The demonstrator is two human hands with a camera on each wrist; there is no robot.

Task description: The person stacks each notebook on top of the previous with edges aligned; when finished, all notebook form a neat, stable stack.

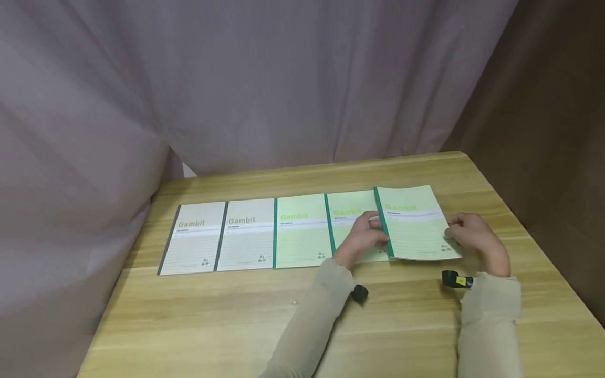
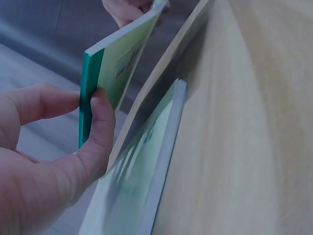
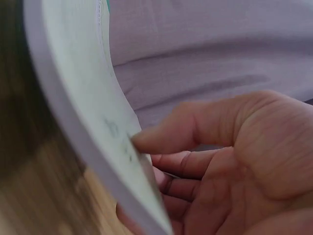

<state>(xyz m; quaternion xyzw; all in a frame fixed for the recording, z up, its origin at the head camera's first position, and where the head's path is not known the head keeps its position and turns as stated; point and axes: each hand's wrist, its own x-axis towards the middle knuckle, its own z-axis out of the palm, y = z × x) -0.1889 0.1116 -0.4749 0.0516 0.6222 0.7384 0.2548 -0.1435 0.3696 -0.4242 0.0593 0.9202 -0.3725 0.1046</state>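
Observation:
Both hands hold up a light green notebook (image 1: 413, 223) with a dark green spine, raised off the table at the right end of a row. My left hand (image 1: 361, 239) pinches its spine edge between thumb and fingers, which the left wrist view shows closely. On the opposite edge, my right hand (image 1: 475, 236) grips near the lower corner, thumb on the cover and fingers behind; the cover bends slightly in the right wrist view. Below the left hand lies another green notebook (image 1: 352, 202), partly covered by that hand and overlapped by the raised one.
A third green notebook (image 1: 302, 231) lies left of these, then a white notebook (image 1: 248, 236) and another white notebook (image 1: 193, 241) with dark grey spines, side by side. The wooden table (image 1: 212, 325) meets a grey-purple curtain (image 1: 260, 89) behind and a brown surface (image 1: 543, 131) at right.

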